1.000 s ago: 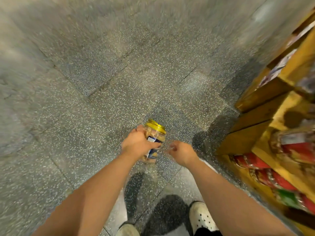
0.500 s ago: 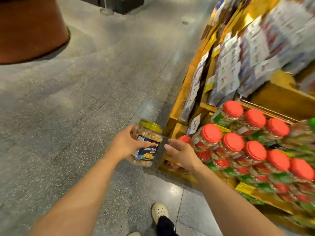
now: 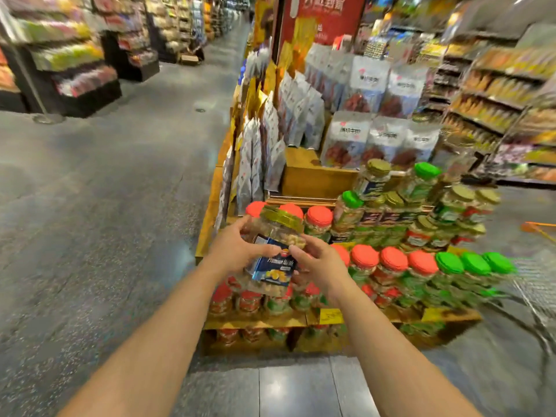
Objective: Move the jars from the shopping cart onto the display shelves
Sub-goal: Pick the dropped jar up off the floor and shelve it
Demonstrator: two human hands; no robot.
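Gold-lidded nut jar now carried in both hands, up in front of the display shelves.

A second back you held the gold-lidded nut jar (image 3: 275, 254) low over bare floor in your left hand (image 3: 237, 251) alone, with your right hand (image 3: 319, 263) empty beside it. Now your right hand has closed in: left fingers wrap the jar's left side, right fingers press its right side and blue label. The jar tilts, lid toward 1 o'clock, and is held clear of the wooden display shelves (image 3: 301, 322), overlapping the red-lidded jars (image 3: 319, 216) behind it. Other gold-lidded jars (image 3: 377, 176) stand stacked at 1 o'clock, past the green-lidded jars (image 3: 475, 263). The shopping cart (image 3: 538, 302) sits at 3 o'clock, blurred. Judgement: pickup done, transfer underway; placing still remains, likely among the matching gold lids.
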